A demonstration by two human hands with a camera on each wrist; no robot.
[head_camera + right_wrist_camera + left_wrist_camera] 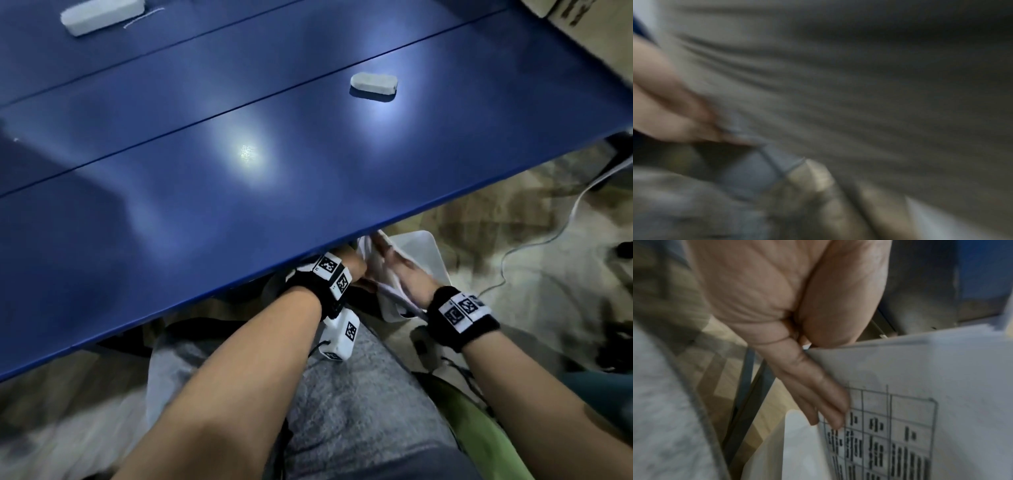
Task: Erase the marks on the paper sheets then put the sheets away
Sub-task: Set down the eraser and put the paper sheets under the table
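the paper sheets (900, 369) sit at lower centre of the head view, below the near edge of the blue table (239, 205), over a translucent bin (428, 246). left hand (797, 321) grip: thumb and fingers pinch the stack's corner. right hand (407, 270) grip: fingers lie along the sheets; closure cannot be told. the sheets are light, limp and tear-prone; judged best held at an edge, with the stack supported. two erasers (374, 85) lie on the table.

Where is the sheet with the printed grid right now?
The gridded sheet is off the blue table, held below its near edge. In the left wrist view the left hand pinches its corner, on top of more paper sheets.
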